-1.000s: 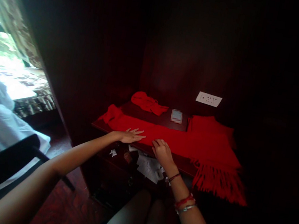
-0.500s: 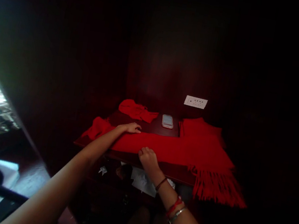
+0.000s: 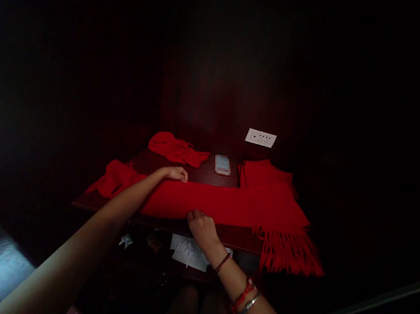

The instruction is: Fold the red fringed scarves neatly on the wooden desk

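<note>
A long red scarf (image 3: 225,206) with a fringe at its right end lies spread across a dark wooden desk top (image 3: 239,236). At its far edge my left hand (image 3: 176,173) is closed, fingers curled down onto the cloth. My right hand (image 3: 202,227), with bracelets on the wrist, pinches the near edge. The fingertips of both hands are partly hidden. Toward the left end the cloth is bunched, and my left forearm crosses over it. The fringe (image 3: 286,251) hangs past the desk's front edge.
Behind the scarf lie a crumpled red cloth (image 3: 173,149), a phone (image 3: 222,164) and a folded red cloth (image 3: 267,175). A socket plate (image 3: 261,138) is on the dark back wall. White papers (image 3: 189,253) sit on a shelf below the desk top.
The view has turned right, so everything sits further left in it. My left fingers have curled in at the far edge. Along the near edge, my right hand has shifted slightly right.
</note>
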Available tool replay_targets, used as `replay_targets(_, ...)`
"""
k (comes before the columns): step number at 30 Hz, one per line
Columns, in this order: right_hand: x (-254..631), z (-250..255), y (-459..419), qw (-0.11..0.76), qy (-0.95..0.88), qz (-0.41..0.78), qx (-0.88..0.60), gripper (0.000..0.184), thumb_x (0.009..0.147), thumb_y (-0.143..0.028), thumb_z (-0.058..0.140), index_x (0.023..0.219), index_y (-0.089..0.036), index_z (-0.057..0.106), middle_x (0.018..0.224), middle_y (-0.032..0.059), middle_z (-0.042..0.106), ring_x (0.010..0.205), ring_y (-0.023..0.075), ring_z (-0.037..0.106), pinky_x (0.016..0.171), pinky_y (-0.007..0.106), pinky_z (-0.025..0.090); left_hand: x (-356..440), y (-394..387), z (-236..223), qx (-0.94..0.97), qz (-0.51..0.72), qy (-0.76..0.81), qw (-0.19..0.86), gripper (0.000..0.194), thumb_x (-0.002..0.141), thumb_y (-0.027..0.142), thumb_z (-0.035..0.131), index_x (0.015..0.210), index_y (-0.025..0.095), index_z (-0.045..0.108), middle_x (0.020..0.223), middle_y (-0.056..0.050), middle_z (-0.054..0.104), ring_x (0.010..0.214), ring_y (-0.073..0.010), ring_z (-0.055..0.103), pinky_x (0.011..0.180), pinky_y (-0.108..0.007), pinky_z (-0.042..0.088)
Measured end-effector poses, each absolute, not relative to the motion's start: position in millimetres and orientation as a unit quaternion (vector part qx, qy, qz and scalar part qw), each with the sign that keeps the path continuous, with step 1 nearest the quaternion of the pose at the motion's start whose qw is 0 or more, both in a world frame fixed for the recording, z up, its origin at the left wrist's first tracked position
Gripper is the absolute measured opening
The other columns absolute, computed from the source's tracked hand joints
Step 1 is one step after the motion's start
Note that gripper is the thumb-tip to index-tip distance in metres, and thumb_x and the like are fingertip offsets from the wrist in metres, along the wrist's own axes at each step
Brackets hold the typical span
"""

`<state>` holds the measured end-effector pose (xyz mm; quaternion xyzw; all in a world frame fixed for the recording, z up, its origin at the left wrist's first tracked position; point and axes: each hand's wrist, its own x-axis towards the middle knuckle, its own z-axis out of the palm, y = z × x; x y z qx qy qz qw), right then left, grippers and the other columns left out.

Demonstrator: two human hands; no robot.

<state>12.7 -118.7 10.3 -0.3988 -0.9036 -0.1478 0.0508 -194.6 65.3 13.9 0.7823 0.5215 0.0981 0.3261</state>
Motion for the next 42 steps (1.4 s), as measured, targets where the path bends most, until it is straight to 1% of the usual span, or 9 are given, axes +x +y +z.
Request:
replay_targets(10, 14.6, 31.0, -111.5, 0.056, -0.909, -0.142, -0.388, 0.02, 0.081, -0.011, 0.033, 0.091, -0.013, 0.05, 0.083, 0.0115, 0.056, 0.073, 0.0182, 0.055, 0.056, 0.027, 0.043, -181.3, 54.3, 39.8, 0.743, 0.201, 0.5, 0.397, 0.014, 0.058, 0.027, 0.056, 0.064, 0.014, 0.055, 0.062, 0.002, 0.055, 0.065, -0.0116, 0.049, 0.064, -0.02, 0.036)
replay_targets(14, 47.8, 61.6, -108.9, 0.111, -0.852, -0.126, -0.497, 0.033, 0.083, -0.015, 0.028, 0.114, -0.019, 0.039, 0.091, 0.0107, 0.056, 0.077, 0.0173, 0.056, 0.063, 0.027, 0.043, -149.5, 57.5, 65.7, 0.725, 0.276, 0.477, 0.412, 0.016, 0.064, 0.027, 0.052, 0.071, 0.014, 0.054, 0.067, 0.001, 0.056, 0.067, -0.0119, 0.05, 0.065, -0.022, 0.038)
replay_targets(17, 84.8, 84.4, -100.5, 0.181, -0.818, -0.093, -0.538, 0.039, 0.082, -0.016, 0.029, 0.121, -0.021, 0.035, 0.098, 0.009, 0.056, 0.081, 0.0166, 0.055, 0.069, 0.026, 0.041, -106.9, 68.6, 93.3, 0.717, 0.312, 0.451, 0.429, 0.017, 0.069, 0.024, 0.049, 0.08, 0.013, 0.054, 0.068, -0.001, 0.056, 0.064, -0.0117, 0.051, 0.062, -0.024, 0.04)
replay_targets(21, 147.5, 108.7, -84.4, 0.31, -0.802, -0.043, -0.509, 0.04, 0.076, -0.009, 0.03, 0.112, -0.017, 0.045, 0.1, 0.0065, 0.058, 0.086, 0.0141, 0.054, 0.076, 0.023, 0.039, -34.0, 91.1, 127.2, 0.723, 0.338, 0.414, 0.439, 0.015, 0.07, 0.019, 0.049, 0.082, 0.011, 0.056, 0.069, -0.002, 0.057, 0.061, -0.0104, 0.051, 0.06, -0.023, 0.041)
replay_targets(25, 213.9, 119.1, -73.0, 0.366, -0.775, -0.002, -0.515, 0.041, 0.067, -0.004, 0.031, 0.1, -0.015, 0.053, 0.084, 0.0044, 0.061, 0.074, 0.0122, 0.056, 0.07, 0.022, 0.041, 40.5, 112.8, 143.0, 0.738, 0.336, 0.389, 0.437, 0.014, 0.07, 0.012, 0.048, 0.079, 0.009, 0.059, 0.067, -0.003, 0.058, 0.057, -0.0087, 0.05, 0.059, -0.022, 0.041)
replay_targets(29, 267.3, 105.5, -63.2, 0.388, -0.712, 0.041, -0.583, 0.035, 0.064, -0.005, 0.031, 0.087, -0.015, 0.055, 0.059, 0.0005, 0.058, 0.053, 0.0104, 0.053, 0.054, 0.019, 0.04, 104.6, 124.8, 138.2, 0.757, 0.305, 0.395, 0.422, 0.012, 0.067, 0.008, 0.048, 0.07, 0.008, 0.06, 0.058, -0.003, 0.057, 0.049, -0.0093, 0.049, 0.053, -0.023, 0.041)
replay_targets(33, 298.8, 73.6, -52.1, 0.399, -0.631, 0.103, -0.657, 0.031, 0.065, -0.007, 0.029, 0.083, -0.016, 0.053, 0.048, -0.0024, 0.052, 0.043, 0.0093, 0.05, 0.043, 0.016, 0.035, 152.5, 130.8, 118.9, 0.775, 0.275, 0.413, 0.392, 0.011, 0.063, 0.006, 0.05, 0.066, 0.008, 0.06, 0.055, -0.002, 0.056, 0.048, -0.011, 0.049, 0.052, -0.024, 0.04)
replay_targets(36, 309.4, 48.8, -46.0, 0.393, -0.605, 0.087, -0.687, 0.029, 0.066, -0.008, 0.029, 0.079, -0.016, 0.053, 0.049, -0.0017, 0.053, 0.044, 0.0092, 0.05, 0.044, 0.016, 0.034, 173.8, 137.7, 100.1, 0.786, 0.263, 0.429, 0.359, 0.016, 0.061, 0.004, 0.052, 0.074, 0.009, 0.06, 0.06, -0.002, 0.057, 0.053, -0.0111, 0.05, 0.055, -0.023, 0.04)
replay_targets(42, 315.1, 23.4, -39.9, 0.372, -0.61, 0.018, -0.699, 0.027, 0.066, -0.008, 0.032, 0.077, -0.015, 0.055, 0.066, 0.0033, 0.059, 0.059, 0.0107, 0.053, 0.054, 0.018, 0.036, 186.6, 155.0, 72.0, 0.811, 0.241, 0.442, 0.297, 0.027, 0.062, 0.004, 0.052, 0.088, 0.009, 0.057, 0.073, -0.004, 0.058, 0.062, -0.0124, 0.052, 0.059, -0.023, 0.042)
